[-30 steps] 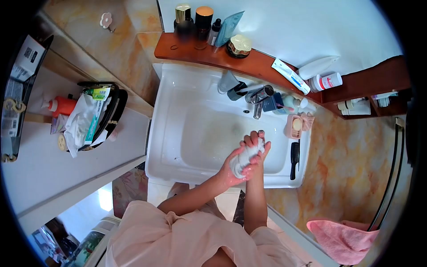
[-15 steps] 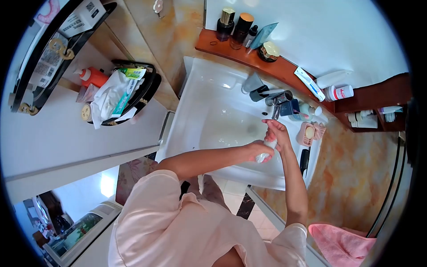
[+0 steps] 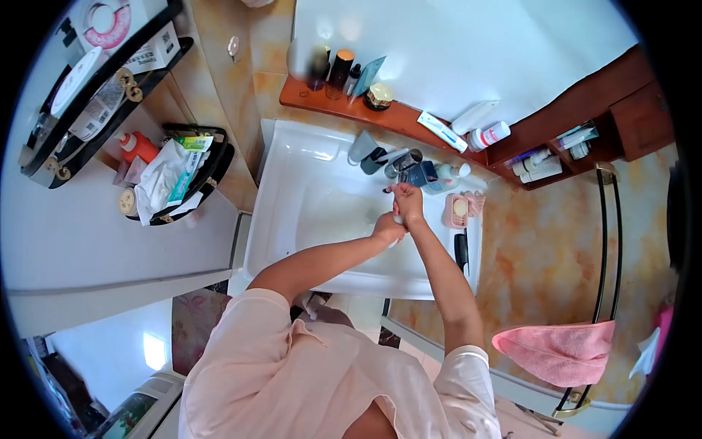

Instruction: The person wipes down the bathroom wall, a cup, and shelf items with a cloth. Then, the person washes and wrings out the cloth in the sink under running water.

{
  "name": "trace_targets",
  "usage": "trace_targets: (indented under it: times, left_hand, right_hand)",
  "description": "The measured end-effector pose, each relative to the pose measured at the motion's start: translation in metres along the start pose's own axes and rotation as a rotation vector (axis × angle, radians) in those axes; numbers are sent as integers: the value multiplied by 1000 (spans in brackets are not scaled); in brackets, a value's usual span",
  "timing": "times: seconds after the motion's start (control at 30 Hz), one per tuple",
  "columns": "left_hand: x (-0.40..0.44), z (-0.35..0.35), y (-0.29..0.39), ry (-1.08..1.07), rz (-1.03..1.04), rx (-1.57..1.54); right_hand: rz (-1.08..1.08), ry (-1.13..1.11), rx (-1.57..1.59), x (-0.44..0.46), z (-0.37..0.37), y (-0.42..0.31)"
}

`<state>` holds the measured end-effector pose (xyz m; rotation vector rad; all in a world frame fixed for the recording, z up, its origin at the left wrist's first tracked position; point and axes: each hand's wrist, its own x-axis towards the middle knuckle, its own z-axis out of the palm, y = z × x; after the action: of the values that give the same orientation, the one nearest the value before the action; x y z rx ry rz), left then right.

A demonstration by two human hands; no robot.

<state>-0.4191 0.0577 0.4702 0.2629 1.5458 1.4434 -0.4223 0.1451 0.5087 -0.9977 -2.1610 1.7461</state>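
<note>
Both hands are together over the white sink (image 3: 322,252), just in front of the metal faucet (image 3: 404,174). My left hand (image 3: 388,228) is closed around a small bunched white cloth (image 3: 397,219); only bits of it show between the fingers. Pressed against it from above, my right hand (image 3: 407,202) is also closed on the cloth, its fingers partly hidden. A dark blue cup (image 3: 422,175) stands at the sink's back edge, close beyond my right hand.
A pink soap dish (image 3: 457,211) and a black comb (image 3: 461,252) lie on the sink's right rim. Bottles and tubes line the wooden shelf (image 3: 398,115) behind. A black corner rack (image 3: 219,157) is at left; a pink towel (image 3: 559,353) hangs at right.
The view has shifted, so the sink and shelf sit further left. My hands have drawn closer together around the cloth, and less of it shows.
</note>
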Motion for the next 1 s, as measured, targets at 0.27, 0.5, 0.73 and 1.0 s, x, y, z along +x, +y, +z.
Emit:
trace_targets:
  times: [0.27, 0.5, 0.73, 1.0]
  left_hand:
    - [3, 4, 15, 29, 124, 82]
    - [-8, 2, 33, 80, 141, 126]
    - [-11, -1, 47, 119, 210, 187]
    - [-48, -20, 74, 212, 365, 616]
  right_hand:
    - [-93, 104, -97, -2, -2, -24]
    - [-178, 149, -195, -5, -2, -40]
    - [-308, 230, -322, -5, 2, -54]
    - [-366, 104, -128, -24, -4, -73]
